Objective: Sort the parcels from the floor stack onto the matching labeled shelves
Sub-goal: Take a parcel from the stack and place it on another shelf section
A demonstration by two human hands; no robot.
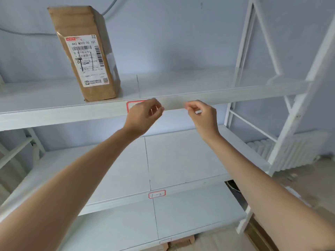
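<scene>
Both hands are raised in front of the upper shelf, at its front edge. The left hand has its fingers loosely curled and holds nothing; it partly covers a red-bordered label on that edge. The right hand, just beside it, is curled the same way, also empty. Up and to the left of the left hand, a brown cardboard parcel stands upright on the upper shelf. Below the hands, the lower shelf carries a label reading "1-2"

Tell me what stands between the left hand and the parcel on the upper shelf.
Nothing visible. The cardboard parcel stands upright on the upper shelf, up and left of the left hand, with open air between.
</scene>
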